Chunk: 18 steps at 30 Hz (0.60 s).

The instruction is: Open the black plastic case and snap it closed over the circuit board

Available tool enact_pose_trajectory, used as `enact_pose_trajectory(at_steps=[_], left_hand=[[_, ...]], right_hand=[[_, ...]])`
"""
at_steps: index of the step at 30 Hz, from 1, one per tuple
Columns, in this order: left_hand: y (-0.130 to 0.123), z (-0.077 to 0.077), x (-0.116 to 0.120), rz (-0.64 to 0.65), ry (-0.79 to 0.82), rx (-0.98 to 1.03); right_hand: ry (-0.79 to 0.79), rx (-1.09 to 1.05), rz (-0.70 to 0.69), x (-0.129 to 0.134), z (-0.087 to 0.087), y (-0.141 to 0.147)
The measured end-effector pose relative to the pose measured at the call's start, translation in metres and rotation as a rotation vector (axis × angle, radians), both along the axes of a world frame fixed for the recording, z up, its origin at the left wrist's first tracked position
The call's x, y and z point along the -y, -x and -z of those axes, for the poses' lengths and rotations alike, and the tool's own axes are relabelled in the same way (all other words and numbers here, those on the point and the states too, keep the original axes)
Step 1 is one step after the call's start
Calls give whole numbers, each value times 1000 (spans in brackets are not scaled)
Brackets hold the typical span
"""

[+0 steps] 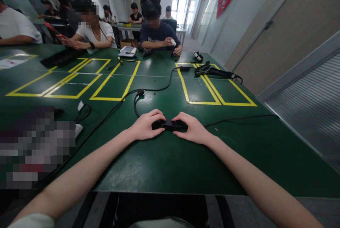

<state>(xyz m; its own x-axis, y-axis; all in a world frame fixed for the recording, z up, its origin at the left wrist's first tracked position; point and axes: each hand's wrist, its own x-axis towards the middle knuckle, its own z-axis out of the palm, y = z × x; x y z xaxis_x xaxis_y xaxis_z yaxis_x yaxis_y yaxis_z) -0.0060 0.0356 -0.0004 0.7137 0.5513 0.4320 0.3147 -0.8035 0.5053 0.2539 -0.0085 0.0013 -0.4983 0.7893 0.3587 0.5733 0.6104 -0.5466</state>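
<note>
Black block (170,125), perhaps a power adapter, lies at or just above the bench (170,171), its left end pinched by the left hand (148,125), its right by the right hand (193,128). If the cable (239,117) running off rightward is attached, a snag could tug the block loose. Both ends are covered, hiding any cable joins; whether it touches the bench is unclear.

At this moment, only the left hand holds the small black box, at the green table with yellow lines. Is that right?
No: the right hand holds the small black box too, opposite the left hand, as the head view shows. The green table and yellow lines are correct.
</note>
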Motion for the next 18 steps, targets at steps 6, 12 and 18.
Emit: enact_pose_trajectory(at_steps=[6,12,18], left_hand=[[-9,3,1,-4,-107,-126],[-13,4,2,-35,-183,-245],[-9,5,2,24,-232,-228]], right_hand=[[-143,65,-5,-1,3,0],[-135,135,-71,1,1,5],[-126,180,-79,2,3,6]])
